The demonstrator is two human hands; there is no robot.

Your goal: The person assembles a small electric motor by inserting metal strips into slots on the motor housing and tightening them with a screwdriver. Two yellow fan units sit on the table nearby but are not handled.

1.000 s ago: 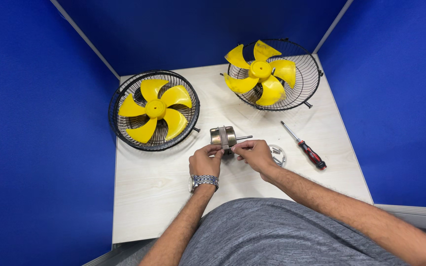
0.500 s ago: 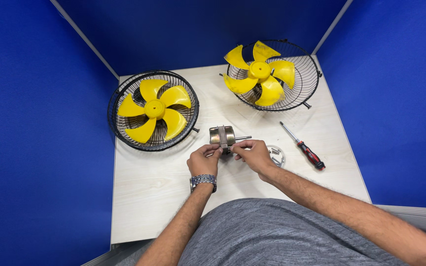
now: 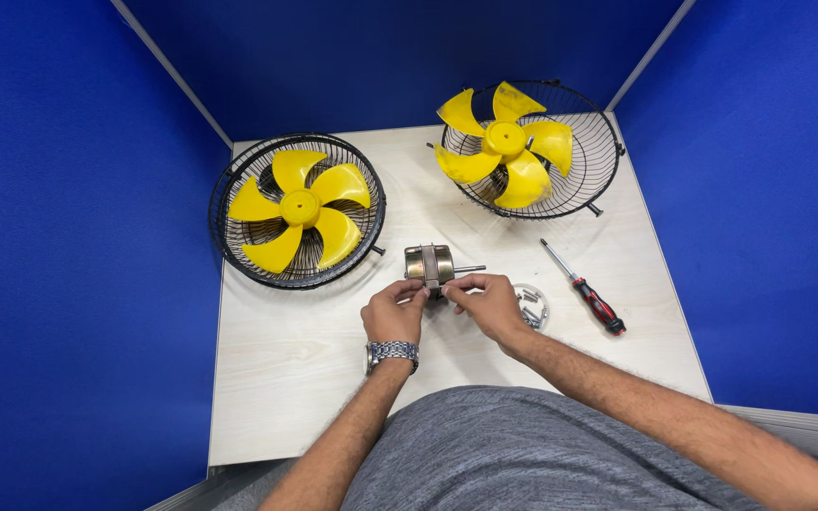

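Hands meet at the middle of the counter (image 3: 286, 378), right over a small metal fan motor (image 3: 430, 264) with its shaft poking out to the right. The left hand (image 3: 394, 310), wristwatch (image 3: 391, 353) on it, has its fingertips pinched in against the near edge of the motor. The right hand (image 3: 487, 301) comes in from the other side, thumb and forefinger closed on something at the same spot. Looks like a tiny part or wire there, but it's too small to tell, honestly. So both grips are closed down at the motor's near side, and the motor itself sits on the counter just beyond the fingers.

Just beside the right hand there's a small clear dish (image 3: 531, 305) with what seem to be screws in it. A red-and-black screwdriver (image 3: 584, 288) lies a bit further right, tip pointing away from the person. Two black wire fan guards sit at the back, each with a yellow blade lying in it: the left fan guard (image 3: 297, 210) is near the motor, the right fan guard (image 3: 528, 148) sits further back and is tilted up a little. Blue partition walls (image 3: 68, 237) all around.
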